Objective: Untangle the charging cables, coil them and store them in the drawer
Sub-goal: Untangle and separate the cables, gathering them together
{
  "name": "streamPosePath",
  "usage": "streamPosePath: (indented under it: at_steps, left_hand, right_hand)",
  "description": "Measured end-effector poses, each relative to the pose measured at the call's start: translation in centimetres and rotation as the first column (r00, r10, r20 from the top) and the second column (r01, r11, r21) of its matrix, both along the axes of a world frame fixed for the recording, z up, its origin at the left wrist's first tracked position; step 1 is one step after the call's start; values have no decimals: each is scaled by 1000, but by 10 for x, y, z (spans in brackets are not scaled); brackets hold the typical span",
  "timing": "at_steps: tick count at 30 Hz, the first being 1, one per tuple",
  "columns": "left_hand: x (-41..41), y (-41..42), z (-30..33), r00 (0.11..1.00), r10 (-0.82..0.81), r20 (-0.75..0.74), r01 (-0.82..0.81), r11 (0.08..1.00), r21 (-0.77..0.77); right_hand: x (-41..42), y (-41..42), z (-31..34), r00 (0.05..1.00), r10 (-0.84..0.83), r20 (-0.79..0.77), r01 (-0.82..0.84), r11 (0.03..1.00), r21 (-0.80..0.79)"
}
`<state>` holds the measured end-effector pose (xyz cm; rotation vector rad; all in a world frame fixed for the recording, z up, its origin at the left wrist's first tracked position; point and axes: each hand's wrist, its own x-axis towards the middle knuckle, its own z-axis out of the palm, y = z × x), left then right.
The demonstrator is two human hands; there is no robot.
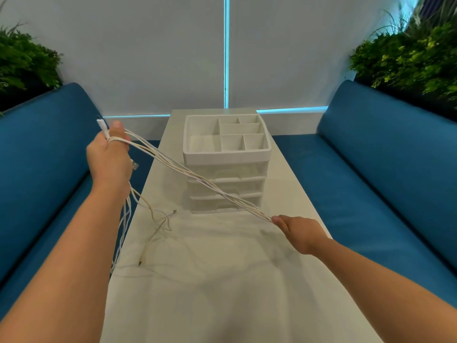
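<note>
Several white charging cables (197, 178) stretch taut between my two hands, crossing in front of a white drawer unit (226, 180). My left hand (110, 157) is raised over the table's left edge and grips the bundle, with a white plug sticking up above the fist. My right hand (300, 231) pinches the other end of the strands low over the table. Loose cable ends (158, 225) hang from the left hand and trail onto the white table (222, 280). The unit's three clear drawers are closed. Its top is an open divided tray (226, 137).
Blue padded benches (385, 174) run along both sides of the narrow table. Green plants (408, 58) stand behind each bench back. A grey blind covers the window beyond the table's far end.
</note>
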<state>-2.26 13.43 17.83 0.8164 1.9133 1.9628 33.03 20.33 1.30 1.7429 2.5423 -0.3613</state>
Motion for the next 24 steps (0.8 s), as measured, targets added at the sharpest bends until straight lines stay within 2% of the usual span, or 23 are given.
streamPosePath:
  at_steps: [2, 4, 6, 11, 15, 19, 22, 24]
  left_hand:
    - [-1, 1, 2, 1000, 3, 4, -3, 1000, 12]
    - [-2, 2, 4, 1000, 2, 10, -2, 1000, 23]
    - [0, 4, 5, 1000, -10, 1, 10, 1000, 20]
    - [0, 8, 0, 997, -68, -28, 68, 998, -18]
    - [-5, 3, -7, 977, -129, -168, 114, 989, -97]
    - [-8, -1, -13, 962, -137, -235, 113, 987, -112]
    - [-10, -4, -19, 969, -110, -220, 91, 991, -97]
    - [-9, -6, -23, 973, -101, -207, 84, 992, -89]
  right_hand:
    - [0, -3, -4, 982, -44, -181, 17, 988, -153]
    - [-1, -8, -5, 900, -155, -407, 31, 955, -295]
    - [0, -13, -9, 837, -209, -506, 46, 948, -316]
    - [8, -18, -26, 837, -175, -518, 80, 976, -201]
    - [14, -14, -25, 810, -303, -503, 184, 944, -272]
    - [20, -10, -18, 677, -454, -579, 232, 878, -418]
    - [23, -9, -12, 640, -461, -615, 208, 874, -439]
    - [24, -8, -13, 685, -393, -613, 212, 913, -348]
